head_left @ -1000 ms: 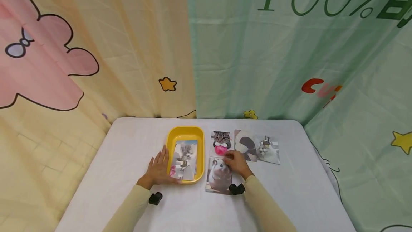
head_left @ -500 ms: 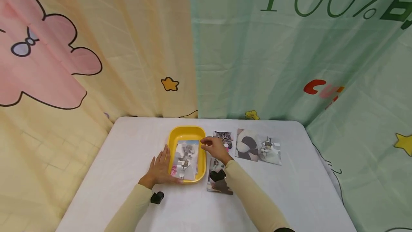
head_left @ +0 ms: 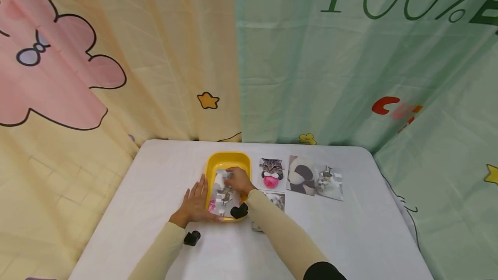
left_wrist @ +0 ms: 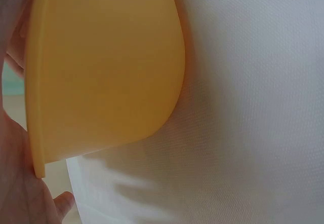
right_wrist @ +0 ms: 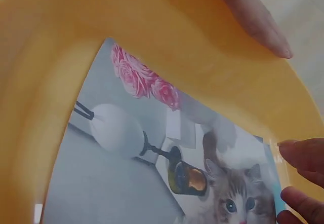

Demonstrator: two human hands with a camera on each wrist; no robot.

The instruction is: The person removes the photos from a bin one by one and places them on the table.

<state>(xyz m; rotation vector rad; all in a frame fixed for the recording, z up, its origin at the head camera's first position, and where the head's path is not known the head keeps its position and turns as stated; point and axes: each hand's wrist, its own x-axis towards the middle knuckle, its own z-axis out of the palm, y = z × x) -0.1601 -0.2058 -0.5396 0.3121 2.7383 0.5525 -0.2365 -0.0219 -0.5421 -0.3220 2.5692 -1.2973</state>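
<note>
My left hand lies along the left rim of the yellow tray, its fingers straight and its thumb at the near corner. The tray's outer wall fills much of the left wrist view. Inside the tray lie overlapping photo cards; the top one shows pink roses, a stool and a cat. Reaching over the tray's right side, my right hand has its fingertips right at the far edge of the cards. Whether they pinch a card I cannot tell.
Right of the tray are a cat card with a pink ball, a grey-and-white card and a card with a small table. Another card is partly under my right sleeve. Curtains hang behind the white table.
My right hand has moved left from the cards on the table, across the tray's right rim, to the cards inside. My left hand stays at the tray.
</note>
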